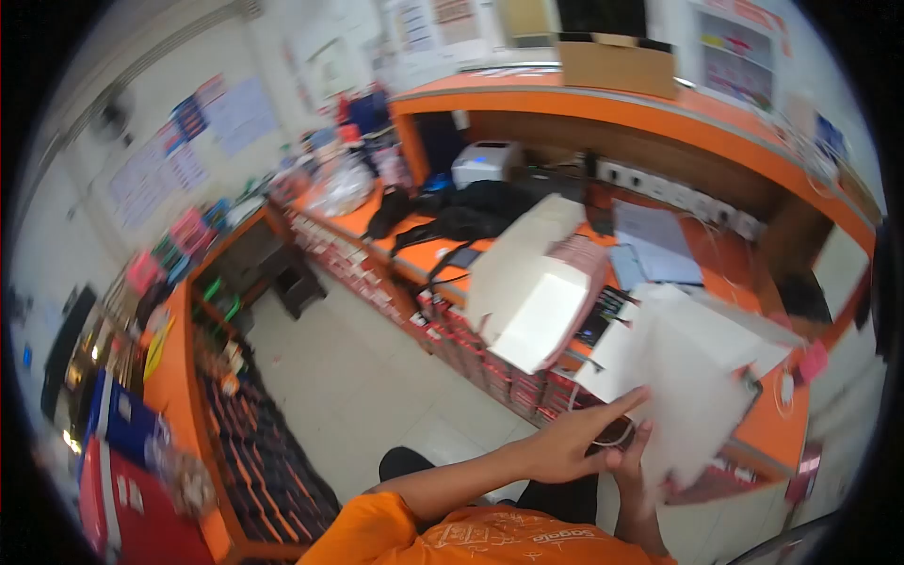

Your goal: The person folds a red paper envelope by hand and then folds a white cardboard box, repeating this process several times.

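My left hand [576,441] reaches across in front of me, fingers stretched out toward a cloudy white sheet [686,405] that looks like thin plastic or foam. Its thumb is close to my right hand [635,463], which grips the sheet's near edge. Part of the right hand is hidden behind the sheet, and motion blurs both. Under and behind the sheet lies an opened white box [610,363] on the orange counter [777,435]. Left of it, another open white box [544,325] rests at the counter's edge.
A black bag [480,209] and a small white printer [485,162] are farther back on the counter. Papers [654,240] lie near a power strip [673,198]. Many boxes [480,363] are stacked under the counter. Across the floor stands an orange shelf unit [169,367].
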`<state>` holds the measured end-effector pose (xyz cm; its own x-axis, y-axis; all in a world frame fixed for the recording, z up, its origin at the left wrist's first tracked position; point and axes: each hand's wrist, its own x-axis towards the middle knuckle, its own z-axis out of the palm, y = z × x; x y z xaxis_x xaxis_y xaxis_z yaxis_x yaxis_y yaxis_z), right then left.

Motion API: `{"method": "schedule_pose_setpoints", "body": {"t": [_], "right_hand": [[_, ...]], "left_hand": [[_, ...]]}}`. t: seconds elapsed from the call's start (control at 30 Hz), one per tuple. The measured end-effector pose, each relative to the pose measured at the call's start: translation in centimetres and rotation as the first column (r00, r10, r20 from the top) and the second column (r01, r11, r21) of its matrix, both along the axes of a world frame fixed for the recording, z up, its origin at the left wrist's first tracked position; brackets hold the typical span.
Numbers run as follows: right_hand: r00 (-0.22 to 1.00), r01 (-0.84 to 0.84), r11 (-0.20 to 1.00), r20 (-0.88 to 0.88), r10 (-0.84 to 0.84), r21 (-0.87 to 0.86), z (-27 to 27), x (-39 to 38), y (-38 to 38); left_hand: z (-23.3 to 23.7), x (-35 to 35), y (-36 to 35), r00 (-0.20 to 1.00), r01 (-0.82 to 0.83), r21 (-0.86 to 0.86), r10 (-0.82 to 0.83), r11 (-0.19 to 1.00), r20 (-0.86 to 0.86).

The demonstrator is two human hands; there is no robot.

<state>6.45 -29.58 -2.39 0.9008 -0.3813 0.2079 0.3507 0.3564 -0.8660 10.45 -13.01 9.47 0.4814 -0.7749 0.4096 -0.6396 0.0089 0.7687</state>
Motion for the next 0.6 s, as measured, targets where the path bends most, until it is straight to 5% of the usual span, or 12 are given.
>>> {"method": "schedule_pose_setpoints", "body": {"t": [0.03,0.07,0.17,0.2,0.23,0.33,0.4,0.43,0.47,0.5,0.57,0.6], "right_hand": [[0.992,-0.071,0.956,0.075,0.097,-0.285,0.9,0.1,-0.3],[0.857,0.443,0.44,0.514,0.049,-0.781,3.4,0.8,-0.7],[0.834,0.478,0.265,0.527,0.163,-0.838,2.4,2.1,-0.5],[0.82,0.47,0.281,0.532,0.212,-0.837,3.7,2.1,0.8],[0.821,0.463,0.269,0.523,0.228,-0.844,5.8,1.1,1.9],[0.796,0.483,0.219,0.53,0.294,-0.848,6.8,0.7,4.2],[0.771,0.505,0.175,0.533,0.349,-0.845,6.6,0.7,5.4],[0.765,0.454,0.277,0.529,0.366,-0.847,6.2,0.6,6.2],[0.76,0.393,0.372,0.525,0.384,-0.841,5.8,0.4,6.9],[0.755,0.381,0.369,0.516,0.406,-0.848,5.5,0.2,7.4],[0.772,-0.025,0.606,0.37,0.517,-0.795,4.8,-0.5,8.5],[0.673,-0.228,0.696,0.406,0.618,-0.681,2.7,-1.0,8.8]], "left_hand": [[0.8,-0.9,1.4,0.972,0.036,-0.162,-0.072,0.986,-0.224],[0.8,-1.4,2.4,0.977,0.042,-0.22,-0.086,0.975,-0.197],[3.4,-4.5,5.4,0.941,-0.18,-0.067,0.152,0.981,-0.302],[3.1,-5.1,5.5,0.963,-0.262,-0.316,0.226,0.912,-0.147],[2.9,-5.9,6.4,0.953,-0.3,-0.323,0.267,0.897,-0.143],[1.5,-7.3,9.3,0.806,-0.468,-0.308,0.257,0.828,-0.534],[0.4,-7.7,11.0,0.773,-0.546,-0.27,0.352,0.793,-0.528],[0.7,-8.2,11.7,0.735,-0.605,-0.227,0.426,0.763,-0.528],[1.7,-8.9,12.1,0.678,-0.636,-0.311,0.318,0.706,-0.663],[1.8,-8.9,12.8,0.667,-0.652,-0.316,0.324,0.689,-0.671],[1.1,-9.5,14.0,0.801,-0.498,-0.474,0.177,0.726,-0.572],[0.8,-10.0,13.9,0.79,-0.527,-0.481,0.195,0.701,-0.581]]}}
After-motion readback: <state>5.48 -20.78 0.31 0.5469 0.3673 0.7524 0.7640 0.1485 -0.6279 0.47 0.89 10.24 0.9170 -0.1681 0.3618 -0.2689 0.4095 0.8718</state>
